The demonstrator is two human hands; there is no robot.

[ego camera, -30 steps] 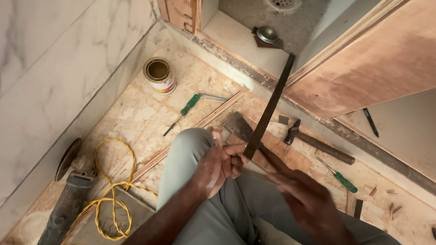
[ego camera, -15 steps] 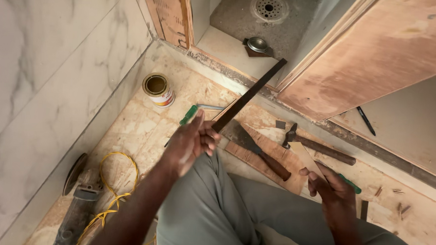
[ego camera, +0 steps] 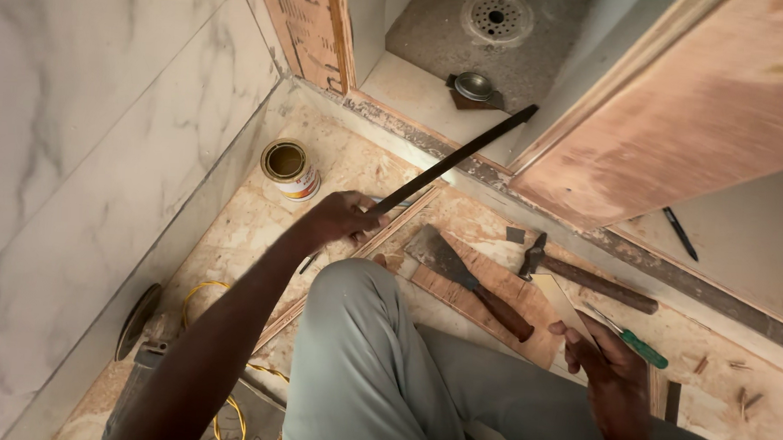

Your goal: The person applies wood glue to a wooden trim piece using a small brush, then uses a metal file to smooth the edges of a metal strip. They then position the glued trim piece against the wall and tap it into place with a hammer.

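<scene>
A long dark strip point(ego camera: 451, 161) is clamped in left hand point(ego camera: 343, 218) fingers beside the tin point(ego camera: 290, 169); right hand point(ego camera: 609, 370), well right of the tin, is closed on a pale thin piece point(ego camera: 565, 305).

We see the left hand point(ego camera: 339, 219) has swung the long dark strip point(ego camera: 456, 159) from near upright at mid-frame to a slant toward the upper right, and drifted left. The right hand point(ego camera: 609, 366) let go of it, dropping to the lower right onto a pale thin piece point(ego camera: 564, 302).

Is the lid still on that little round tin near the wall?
No, the small round tin stands open on the floor, its dark inside showing from above and no lid on it.
</scene>
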